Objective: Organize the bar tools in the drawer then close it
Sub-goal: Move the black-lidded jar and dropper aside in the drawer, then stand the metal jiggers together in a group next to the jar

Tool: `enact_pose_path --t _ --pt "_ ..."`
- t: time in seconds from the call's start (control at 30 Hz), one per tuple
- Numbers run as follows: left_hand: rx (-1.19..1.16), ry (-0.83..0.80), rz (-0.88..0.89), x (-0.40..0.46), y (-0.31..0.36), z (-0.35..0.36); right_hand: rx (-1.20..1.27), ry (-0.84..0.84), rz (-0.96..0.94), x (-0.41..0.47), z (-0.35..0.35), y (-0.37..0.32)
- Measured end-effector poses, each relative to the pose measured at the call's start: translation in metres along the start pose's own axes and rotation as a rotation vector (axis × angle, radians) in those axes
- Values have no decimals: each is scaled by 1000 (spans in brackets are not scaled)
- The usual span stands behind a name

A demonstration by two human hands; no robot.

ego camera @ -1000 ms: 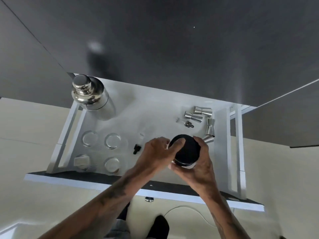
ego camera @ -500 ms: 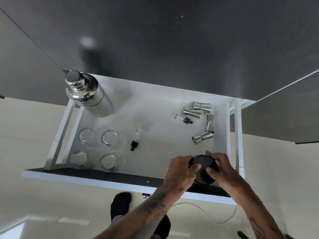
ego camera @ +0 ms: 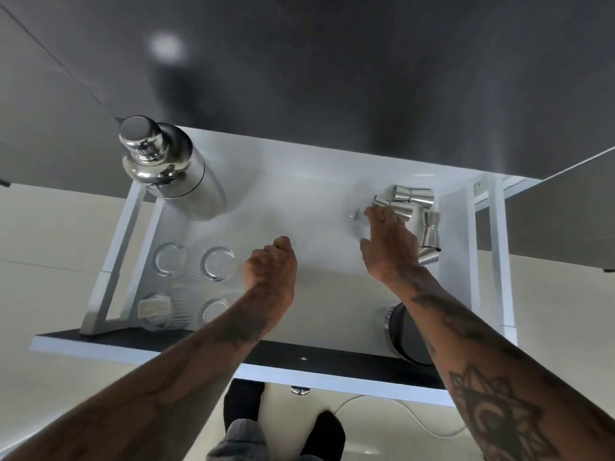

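Note:
The white drawer stands pulled out. A steel cocktail shaker lies at its back left. Several steel jiggers lie loose at the back right. A black-lidded canister rests on its side at the front right, with no hand on it. My left hand is curled, knuckles up, over the middle of the drawer floor, hiding whatever is under it. My right hand reaches toward the jiggers with fingers apart, its fingertips by a small clear dropper.
Several clear glasses stand in a block at the front left. The dark drawer front runs across below my forearms. A dark counter overhangs the drawer's back. A white cable lies on the pale floor by my feet.
Both hands have let go of the black-lidded canister, which now lies at the front right. The left hand moved to the drawer's middle and the right hand reached back toward the jiggers.

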State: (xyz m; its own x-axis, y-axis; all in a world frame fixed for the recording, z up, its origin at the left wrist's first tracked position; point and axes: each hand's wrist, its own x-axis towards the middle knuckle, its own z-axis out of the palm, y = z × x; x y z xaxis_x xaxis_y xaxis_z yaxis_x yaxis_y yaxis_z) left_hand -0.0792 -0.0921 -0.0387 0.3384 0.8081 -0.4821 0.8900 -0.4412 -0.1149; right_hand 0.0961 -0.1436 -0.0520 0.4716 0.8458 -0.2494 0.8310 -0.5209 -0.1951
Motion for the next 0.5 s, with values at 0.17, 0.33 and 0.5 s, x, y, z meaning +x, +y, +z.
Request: enact_pose_path --t 0.17,0.33,0.5 --pt "-104 35 75 2 5 5 -89 35 20 -4 13 -1" --pt "-295 96 263 -40 -19 -20 293 -46 -92 -60 -20 -8" --pt "-240 13 450 -85 -39 -29 392 -243 -110 -118 -21 -28"
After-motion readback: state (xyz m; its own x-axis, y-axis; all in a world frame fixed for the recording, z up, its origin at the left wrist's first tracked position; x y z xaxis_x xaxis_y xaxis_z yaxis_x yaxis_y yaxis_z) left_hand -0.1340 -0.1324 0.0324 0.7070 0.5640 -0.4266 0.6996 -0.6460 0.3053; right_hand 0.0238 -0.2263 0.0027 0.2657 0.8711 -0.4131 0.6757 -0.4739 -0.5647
